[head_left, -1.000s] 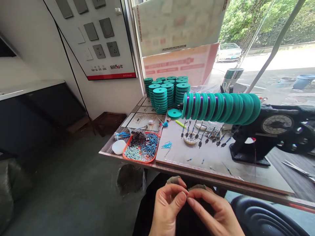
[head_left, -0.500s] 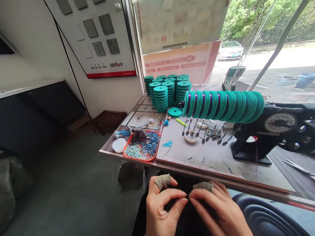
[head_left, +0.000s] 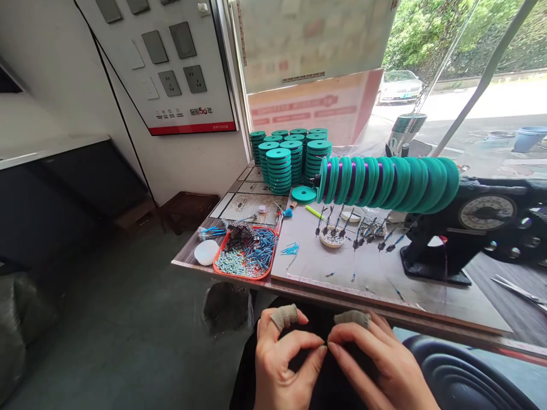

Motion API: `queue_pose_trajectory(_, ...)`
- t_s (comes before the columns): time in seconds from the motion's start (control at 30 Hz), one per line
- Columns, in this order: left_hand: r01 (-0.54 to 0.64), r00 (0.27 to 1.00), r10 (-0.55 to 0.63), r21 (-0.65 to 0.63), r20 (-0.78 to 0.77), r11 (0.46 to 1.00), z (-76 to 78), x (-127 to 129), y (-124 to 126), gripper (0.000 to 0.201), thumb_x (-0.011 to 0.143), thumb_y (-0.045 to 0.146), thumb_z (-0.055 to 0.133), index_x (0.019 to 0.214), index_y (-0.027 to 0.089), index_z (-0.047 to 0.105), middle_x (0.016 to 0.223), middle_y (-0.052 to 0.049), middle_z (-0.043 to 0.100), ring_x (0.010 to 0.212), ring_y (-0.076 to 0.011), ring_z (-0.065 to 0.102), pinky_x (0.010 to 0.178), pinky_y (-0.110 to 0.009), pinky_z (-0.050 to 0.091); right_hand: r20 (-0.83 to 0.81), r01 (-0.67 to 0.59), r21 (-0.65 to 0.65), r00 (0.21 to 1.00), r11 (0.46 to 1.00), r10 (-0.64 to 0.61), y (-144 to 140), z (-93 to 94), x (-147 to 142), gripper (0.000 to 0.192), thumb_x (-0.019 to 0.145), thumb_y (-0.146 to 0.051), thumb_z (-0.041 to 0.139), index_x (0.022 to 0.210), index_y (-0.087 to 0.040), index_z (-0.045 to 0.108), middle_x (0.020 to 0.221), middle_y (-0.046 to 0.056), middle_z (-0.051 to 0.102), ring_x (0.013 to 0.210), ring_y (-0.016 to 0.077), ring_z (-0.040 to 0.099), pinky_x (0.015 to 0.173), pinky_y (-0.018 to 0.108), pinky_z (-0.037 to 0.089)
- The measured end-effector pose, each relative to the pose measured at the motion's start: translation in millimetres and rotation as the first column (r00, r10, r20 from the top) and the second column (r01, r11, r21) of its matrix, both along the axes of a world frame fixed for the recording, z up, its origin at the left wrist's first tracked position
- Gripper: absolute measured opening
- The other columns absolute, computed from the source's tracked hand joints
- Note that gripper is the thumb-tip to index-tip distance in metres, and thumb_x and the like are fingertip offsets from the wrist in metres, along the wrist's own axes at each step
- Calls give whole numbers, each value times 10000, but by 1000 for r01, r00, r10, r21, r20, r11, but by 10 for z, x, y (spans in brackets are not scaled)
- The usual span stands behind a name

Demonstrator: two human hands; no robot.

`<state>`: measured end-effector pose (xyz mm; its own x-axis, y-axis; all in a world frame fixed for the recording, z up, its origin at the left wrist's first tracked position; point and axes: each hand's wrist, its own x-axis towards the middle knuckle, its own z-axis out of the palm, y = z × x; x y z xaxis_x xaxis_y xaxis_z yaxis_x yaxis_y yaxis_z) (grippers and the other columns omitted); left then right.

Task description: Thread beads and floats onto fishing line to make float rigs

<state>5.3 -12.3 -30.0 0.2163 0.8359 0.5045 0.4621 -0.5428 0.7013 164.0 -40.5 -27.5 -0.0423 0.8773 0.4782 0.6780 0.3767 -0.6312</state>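
Head view: pinching thumb and forefinger tips together on the bare left hand [head_left: 284, 361] and likewise on the bare right hand [head_left: 380, 359], meeting almost tip to tip, grasping between them a tiny dark thing [head_left: 326, 344], too small to identify. Wearing a tan cloth finger wrap [head_left: 284, 317] on one finger of each hand. Holding all this above the lap in black cloth [head_left: 327, 387], just short of the wood-edged table [head_left: 188, 256].

Past that edge, on a flat pale-grey board [head_left: 311, 262]: scattered slim blue pieces [head_left: 289, 249] and a small round cream dish [head_left: 332, 245] of whitish beads. Left of the board, a shallow orange-red plastic tray [head_left: 245, 277] of blue, pale-green and dark little parts, just beside a white round cup [head_left: 206, 252].

Farther out, a horizontal row of teal round spools [head_left: 388, 185] showing purple between, mounted on a black metal machine [head_left: 461, 245] with a round dial. Behind, upright stacks of teal discs [head_left: 280, 172] near the window. At far right, metal scissors [head_left: 519, 290] lying on the table.
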Motion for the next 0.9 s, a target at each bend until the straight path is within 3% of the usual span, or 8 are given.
queue_pose_trajectory(0.73,-71,997,71,85,-5,994,-84,38,-33,82,779,208,630,720,246,674,884,-42,587,848,-211,534,718,-350,462,40,-57,14,998,998,57,13,-56,-19,84,833,-188,495,777,-241,528,676,-15,565,655,181,513,642,321,398)
queue_pose_trajectory(0.9,-78,996,82,117,-30,990,-96,34,-34,102,790,198,610,722,245,669,890,-43,592,853,-212,522,715,-348,447,77,-51,48,996,998,47,31,25,-10,99,823,-175,481,761,-235,530,661,-13,578,632,176,525,609,308,416)
